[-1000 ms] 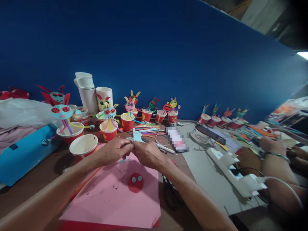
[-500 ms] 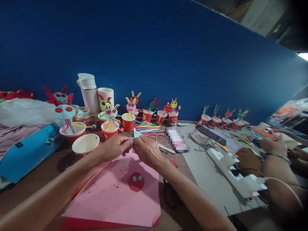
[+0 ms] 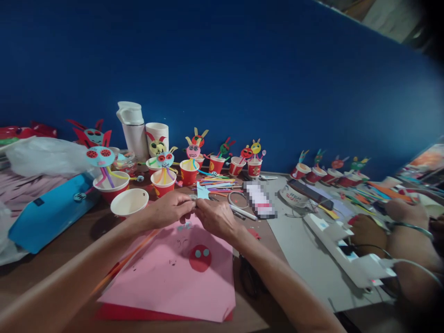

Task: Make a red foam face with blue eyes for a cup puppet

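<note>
My left hand and my right hand meet above the far edge of a pink sheet. Both have their fingers pinched together around something small and pale, too hidden to name. On the pink sheet lies a red paper disc with two light blue dots on it like eyes. Small light blue paper bits rest near my fingers. Just beyond them is a light blue paper scrap, beside a pile of coloured sticks. A white-rimmed paper cup stands left of my left hand.
Several red cups with paper creature figures line the blue wall. A phone, a pen and a power strip lie to the right. Another person's arm reaches in there. A blue folder-like sheet is at left.
The view has shifted slightly, so the things on the table appear a little farther right. My hands stay pinched together over the pink sheet.
</note>
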Tool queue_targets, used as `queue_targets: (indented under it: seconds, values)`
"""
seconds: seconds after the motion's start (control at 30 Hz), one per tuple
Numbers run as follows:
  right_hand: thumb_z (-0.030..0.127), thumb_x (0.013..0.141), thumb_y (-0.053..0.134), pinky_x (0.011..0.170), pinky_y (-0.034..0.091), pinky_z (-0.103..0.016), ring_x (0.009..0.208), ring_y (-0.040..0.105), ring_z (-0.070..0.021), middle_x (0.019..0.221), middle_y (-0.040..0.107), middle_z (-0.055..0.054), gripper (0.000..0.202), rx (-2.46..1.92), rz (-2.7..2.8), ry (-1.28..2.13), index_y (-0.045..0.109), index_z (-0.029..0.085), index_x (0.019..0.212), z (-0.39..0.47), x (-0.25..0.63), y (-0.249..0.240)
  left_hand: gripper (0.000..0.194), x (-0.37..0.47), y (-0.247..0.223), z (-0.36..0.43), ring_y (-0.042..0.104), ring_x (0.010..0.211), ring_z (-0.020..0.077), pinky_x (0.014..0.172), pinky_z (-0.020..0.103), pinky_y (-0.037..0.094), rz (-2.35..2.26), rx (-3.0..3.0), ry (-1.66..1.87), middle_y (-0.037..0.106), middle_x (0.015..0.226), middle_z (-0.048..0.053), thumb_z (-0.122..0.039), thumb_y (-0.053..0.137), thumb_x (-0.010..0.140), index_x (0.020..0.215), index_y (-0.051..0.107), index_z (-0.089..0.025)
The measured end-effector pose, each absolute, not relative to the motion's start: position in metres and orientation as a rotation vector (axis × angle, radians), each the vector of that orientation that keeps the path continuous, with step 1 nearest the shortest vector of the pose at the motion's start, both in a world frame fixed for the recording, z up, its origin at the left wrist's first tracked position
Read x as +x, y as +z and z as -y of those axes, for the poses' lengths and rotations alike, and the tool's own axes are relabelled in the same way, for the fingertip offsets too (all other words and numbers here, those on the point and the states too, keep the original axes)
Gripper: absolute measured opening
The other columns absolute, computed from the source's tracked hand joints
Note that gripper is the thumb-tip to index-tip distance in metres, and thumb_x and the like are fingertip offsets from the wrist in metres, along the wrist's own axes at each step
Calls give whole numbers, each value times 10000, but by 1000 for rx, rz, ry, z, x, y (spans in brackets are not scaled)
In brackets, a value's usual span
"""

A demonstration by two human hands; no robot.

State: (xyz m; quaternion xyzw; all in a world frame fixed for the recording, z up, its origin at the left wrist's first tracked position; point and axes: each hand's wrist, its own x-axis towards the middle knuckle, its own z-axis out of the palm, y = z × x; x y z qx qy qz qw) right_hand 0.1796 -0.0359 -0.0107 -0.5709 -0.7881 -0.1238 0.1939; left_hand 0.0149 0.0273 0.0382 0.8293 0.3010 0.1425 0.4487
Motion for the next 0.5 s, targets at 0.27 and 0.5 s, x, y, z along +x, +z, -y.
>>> queue_targets:
  seconds: [0.27, 0.5]
  values:
    - [390, 950, 344, 510, 204, -244, 604, 538, -120, 727, 646, -17, 315, -1618, 2187, -320, 587, 199, 894, 33, 181, -8, 329, 13, 37, -30, 585, 568, 129, 548, 228, 459, -740, 2064, 416, 578, 609, 8, -365, 422, 851, 645, 563, -152]
    - [403, 934, 382, 534, 257, -238, 650, 574, -148, 780, 662, -46, 313, -1591, 2191, -280, 548, 165, 1050, 33, 176, -6, 248, 16, 35, -28, 605, 584, 133, 543, 228, 482, -743, 2070, 408, 625, 657, 26, -292, 435, 842, 727, 592, -139]
